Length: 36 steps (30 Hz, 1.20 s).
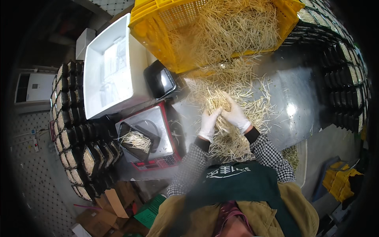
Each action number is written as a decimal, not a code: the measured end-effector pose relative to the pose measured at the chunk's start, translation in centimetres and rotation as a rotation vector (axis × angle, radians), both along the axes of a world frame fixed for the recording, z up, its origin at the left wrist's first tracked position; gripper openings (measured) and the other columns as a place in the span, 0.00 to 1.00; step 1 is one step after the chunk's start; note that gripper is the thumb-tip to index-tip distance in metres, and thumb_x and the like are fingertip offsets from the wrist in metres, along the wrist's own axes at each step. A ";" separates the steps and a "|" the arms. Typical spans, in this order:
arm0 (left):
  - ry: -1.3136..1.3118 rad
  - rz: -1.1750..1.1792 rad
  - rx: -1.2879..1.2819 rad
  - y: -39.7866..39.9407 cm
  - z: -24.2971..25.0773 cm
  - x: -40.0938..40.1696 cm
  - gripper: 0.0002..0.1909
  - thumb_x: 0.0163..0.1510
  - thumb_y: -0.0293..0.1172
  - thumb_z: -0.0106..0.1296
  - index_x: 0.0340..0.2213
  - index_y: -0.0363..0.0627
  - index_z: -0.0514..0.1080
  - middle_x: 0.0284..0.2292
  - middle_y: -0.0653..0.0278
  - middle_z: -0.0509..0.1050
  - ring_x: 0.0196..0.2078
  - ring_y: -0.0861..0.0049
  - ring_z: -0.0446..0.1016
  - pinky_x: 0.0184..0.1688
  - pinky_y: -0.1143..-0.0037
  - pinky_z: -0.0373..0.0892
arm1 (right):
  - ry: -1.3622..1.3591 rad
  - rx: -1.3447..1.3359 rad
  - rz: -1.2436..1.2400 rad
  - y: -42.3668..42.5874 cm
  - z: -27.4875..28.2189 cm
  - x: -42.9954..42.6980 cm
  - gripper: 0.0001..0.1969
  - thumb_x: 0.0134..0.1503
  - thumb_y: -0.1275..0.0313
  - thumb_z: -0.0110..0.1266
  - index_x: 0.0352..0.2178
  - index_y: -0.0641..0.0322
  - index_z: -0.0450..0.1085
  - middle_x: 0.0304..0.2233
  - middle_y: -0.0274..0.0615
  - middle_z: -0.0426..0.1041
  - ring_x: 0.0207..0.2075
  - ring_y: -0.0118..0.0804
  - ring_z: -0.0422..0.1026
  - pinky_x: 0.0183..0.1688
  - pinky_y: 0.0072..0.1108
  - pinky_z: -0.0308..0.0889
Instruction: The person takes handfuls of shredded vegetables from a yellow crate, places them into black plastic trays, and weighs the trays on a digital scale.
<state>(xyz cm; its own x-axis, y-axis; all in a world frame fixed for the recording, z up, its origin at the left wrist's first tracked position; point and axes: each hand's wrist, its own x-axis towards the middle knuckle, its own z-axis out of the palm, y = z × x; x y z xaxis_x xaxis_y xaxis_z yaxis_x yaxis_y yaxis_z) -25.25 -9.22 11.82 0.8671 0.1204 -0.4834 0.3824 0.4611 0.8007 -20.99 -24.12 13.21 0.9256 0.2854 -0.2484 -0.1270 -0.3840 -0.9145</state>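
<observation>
Both my hands wear white gloves and meet over a heap of pale bean sprouts [237, 142] on the metal table. A bunch of sprouts [217, 102] is gripped between my left hand [209, 121] and my right hand [236, 114], with the thumbs close together. To the left, a black plastic tray [134, 142] with some sprouts in it rests tilted on a red digital scale [162, 145]. Beyond my hands, a yellow plastic crate [174, 44] lies on its side with sprouts spilling from its mouth onto the table.
A white foam box [137, 74] stands at the left, beside empty black trays [160, 80]. Stacks of filled black trays rise at the left [71, 118] and right [340, 86]. Cardboard boxes [97, 219] and a green crate [149, 210] lie below the table's near edge.
</observation>
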 end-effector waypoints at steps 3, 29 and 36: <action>0.061 -0.186 0.058 1.7 1.7 -2.4 0.23 0.58 0.26 0.56 0.54 0.37 0.66 0.47 0.62 0.74 0.46 0.79 0.73 0.47 0.79 0.71 | 0.130 0.179 0.011 -3.0 2.8 -1.2 0.44 0.55 0.72 0.59 0.67 0.66 0.42 0.66 0.56 0.54 0.68 0.47 0.53 0.67 0.28 0.52; 0.059 -0.067 0.132 0.6 -0.6 -7.2 0.20 0.60 0.29 0.54 0.52 0.34 0.68 0.43 0.61 0.76 0.42 0.77 0.75 0.45 0.78 0.71 | -0.163 0.011 -0.176 -2.8 3.7 -8.5 0.43 0.53 0.75 0.58 0.67 0.64 0.45 0.63 0.58 0.57 0.65 0.51 0.57 0.65 0.30 0.55; 0.087 -0.002 0.355 6.0 -8.7 -12.0 0.16 0.60 0.28 0.53 0.48 0.37 0.71 0.37 0.65 0.77 0.34 0.81 0.75 0.33 0.80 0.72 | -0.011 -0.275 -0.415 -9.7 -3.8 -11.5 0.46 0.51 0.74 0.61 0.66 0.69 0.44 0.66 0.58 0.52 0.67 0.51 0.53 0.67 0.29 0.51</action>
<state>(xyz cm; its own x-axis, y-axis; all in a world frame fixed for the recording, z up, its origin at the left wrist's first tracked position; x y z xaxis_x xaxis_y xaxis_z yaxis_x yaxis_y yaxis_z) -37.23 -3.26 3.12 0.8250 0.2918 -0.4839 0.4569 0.1595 0.8751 -32.52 -33.82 9.37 0.9504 -0.1823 -0.2520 -0.3109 -0.5307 -0.7885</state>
